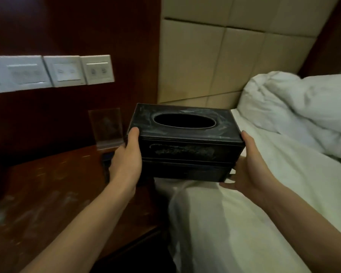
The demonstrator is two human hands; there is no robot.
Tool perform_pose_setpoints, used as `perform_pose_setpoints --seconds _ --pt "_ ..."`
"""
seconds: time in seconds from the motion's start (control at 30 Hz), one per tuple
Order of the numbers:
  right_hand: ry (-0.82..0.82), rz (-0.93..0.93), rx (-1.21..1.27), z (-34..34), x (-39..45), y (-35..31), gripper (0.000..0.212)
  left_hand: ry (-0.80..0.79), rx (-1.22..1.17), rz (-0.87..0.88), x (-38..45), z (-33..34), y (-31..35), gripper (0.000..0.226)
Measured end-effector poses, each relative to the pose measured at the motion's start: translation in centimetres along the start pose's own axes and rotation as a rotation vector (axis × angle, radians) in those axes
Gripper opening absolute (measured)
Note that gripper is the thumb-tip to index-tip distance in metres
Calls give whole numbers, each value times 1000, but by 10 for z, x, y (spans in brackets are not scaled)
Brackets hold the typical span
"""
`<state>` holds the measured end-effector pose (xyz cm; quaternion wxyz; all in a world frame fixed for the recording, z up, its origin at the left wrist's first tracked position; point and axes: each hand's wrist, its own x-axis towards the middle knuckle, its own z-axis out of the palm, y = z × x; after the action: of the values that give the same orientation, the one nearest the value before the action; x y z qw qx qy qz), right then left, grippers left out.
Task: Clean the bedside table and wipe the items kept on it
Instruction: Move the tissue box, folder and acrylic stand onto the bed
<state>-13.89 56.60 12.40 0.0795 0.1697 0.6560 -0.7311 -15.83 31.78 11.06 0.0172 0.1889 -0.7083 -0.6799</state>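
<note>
A black tissue box (187,148) with an oval opening on top and dusty smears is held in the air between both hands, above the gap between the table and the bed. My left hand (127,158) grips its left end, thumb on the top edge. My right hand (250,166) grips its right end, fingers curled under the bottom. The dark wooden bedside table (47,190) lies at the lower left, its top streaked with dust.
A clear acrylic sign holder (106,127) stands at the table's back edge. White switch panels (51,72) sit on the wooden wall. The bed with a white sheet (244,223) and a rumpled duvet (303,111) fills the right, under a padded headboard (224,56).
</note>
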Motion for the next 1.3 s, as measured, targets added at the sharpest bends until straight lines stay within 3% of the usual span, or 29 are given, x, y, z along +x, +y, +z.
perform_pose_setpoints --seconds 0.07,0.17,0.3,0.43,0.6,0.77,0.83,0.9,0.97,1.07,1.17,1.3 --pt "67 -6 26 -30 8 -9 71 -32 -8 6 1 37 12 90" --pt "167 -9 60 -67 24 -19 68 -56 30 34 11 93 26 59" --pt "262 27 125 -109 48 -24 63 -180 117 -11 39 157 29 91" --pt "339 79 178 -136 69 -21 64 -232 195 4 63 206 19 76" --pt "373 99 174 -152 82 -16 65 -231 224 2 78 232 11 73" --pt "328 131 143 -156 83 -18 72 -267 160 -44 81 234 8 90" --pt "409 41 89 -153 77 -19 71 -323 118 -66 81 230 7 96" --pt "669 -211 -14 -140 63 -17 60 -369 152 -35 74 213 8 98" --pt "813 -543 -150 -114 45 -12 46 -390 245 87 63 181 5 74" --pt "523 -753 -354 -44 31 7 24 -315 411 282 51 109 -17 39" --pt "120 -670 -651 43 40 42 22 -198 608 306 50 22 -45 20" --pt "-126 -466 -878 133 69 86 33 19 729 184 65 -72 -68 15"
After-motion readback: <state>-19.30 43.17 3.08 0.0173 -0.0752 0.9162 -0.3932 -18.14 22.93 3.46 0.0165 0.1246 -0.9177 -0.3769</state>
